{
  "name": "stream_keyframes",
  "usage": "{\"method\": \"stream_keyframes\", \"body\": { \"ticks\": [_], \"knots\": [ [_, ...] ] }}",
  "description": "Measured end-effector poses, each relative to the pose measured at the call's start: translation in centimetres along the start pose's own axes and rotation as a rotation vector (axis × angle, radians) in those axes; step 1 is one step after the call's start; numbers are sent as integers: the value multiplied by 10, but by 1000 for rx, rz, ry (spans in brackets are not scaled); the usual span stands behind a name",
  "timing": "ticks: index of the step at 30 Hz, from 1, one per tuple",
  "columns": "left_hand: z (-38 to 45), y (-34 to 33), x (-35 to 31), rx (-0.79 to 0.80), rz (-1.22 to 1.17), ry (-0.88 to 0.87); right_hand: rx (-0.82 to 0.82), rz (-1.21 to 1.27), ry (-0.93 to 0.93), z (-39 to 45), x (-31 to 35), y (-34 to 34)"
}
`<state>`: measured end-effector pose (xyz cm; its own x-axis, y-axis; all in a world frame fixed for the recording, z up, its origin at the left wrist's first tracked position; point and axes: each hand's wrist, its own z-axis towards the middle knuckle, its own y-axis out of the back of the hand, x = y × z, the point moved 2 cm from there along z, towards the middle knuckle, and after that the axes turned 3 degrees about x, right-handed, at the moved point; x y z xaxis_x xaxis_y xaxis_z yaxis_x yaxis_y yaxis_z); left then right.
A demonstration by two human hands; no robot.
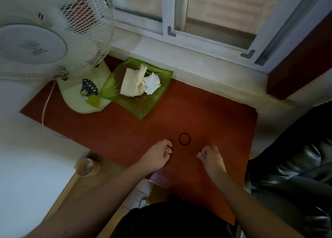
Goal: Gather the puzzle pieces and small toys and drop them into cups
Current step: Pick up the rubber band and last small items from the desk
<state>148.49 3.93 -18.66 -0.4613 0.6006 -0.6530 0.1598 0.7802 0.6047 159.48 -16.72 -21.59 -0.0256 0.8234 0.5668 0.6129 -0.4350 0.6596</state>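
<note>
Two hands work over the red-brown surface [206, 112]. The left hand [158, 155] rests low on the surface with its grip pinched on one small pale piece [169, 150] at the fingertips; the piece is too small and blurred to tell its shape or which way its long axis runs. The right hand [211, 156] sits well apart to the right, its grip curled and pressed together around something tiny and pale at the fingertips; what it is cannot be told.

Between the two hands and a little farther from the person lies one black elastic ring [184, 139], flat on the surface, touching neither hand.

One brown paper cup [86, 167] lies tilted off the near left corner of the surface, below its level, its open mouth turned toward the camera and to the left, its long axis running roughly left to right.

At the far left of the surface stands one white fan [59, 40]. Just beside its base sits one green square dish [140, 105], holding folded cream paper and one crumpled white tissue [152, 83]
</note>
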Motion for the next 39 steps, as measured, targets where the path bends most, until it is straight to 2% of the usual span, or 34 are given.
{"method": "stream_keyframes", "body": {
  "ticks": [8, 11, 17, 22, 26, 33, 39],
  "knots": [
    [-5, 15, -3, -179, -1, -26, 82, 93, 157, 30, 53, 7],
    [-13, 15, 3, -217, -8, -13, 98, 46, 169, 44, 71, 0],
    [-30, 18, 17, -257, -14, 69, 89, -114, 71, 59, 71, -15],
    [-44, 21, 24, -260, -16, 122, 81, -257, 135, 52, 72, -17],
    [-55, 19, 27, -274, -23, 127, 34, -49, 98, 49, 69, -14],
    [-69, 19, 27, -265, -61, 90, 114, 284, 61, 11, 68, -18],
    [-84, 25, 27, -238, -58, -32, 63, 452, 102, -43, 84, -26]
  ]
}}
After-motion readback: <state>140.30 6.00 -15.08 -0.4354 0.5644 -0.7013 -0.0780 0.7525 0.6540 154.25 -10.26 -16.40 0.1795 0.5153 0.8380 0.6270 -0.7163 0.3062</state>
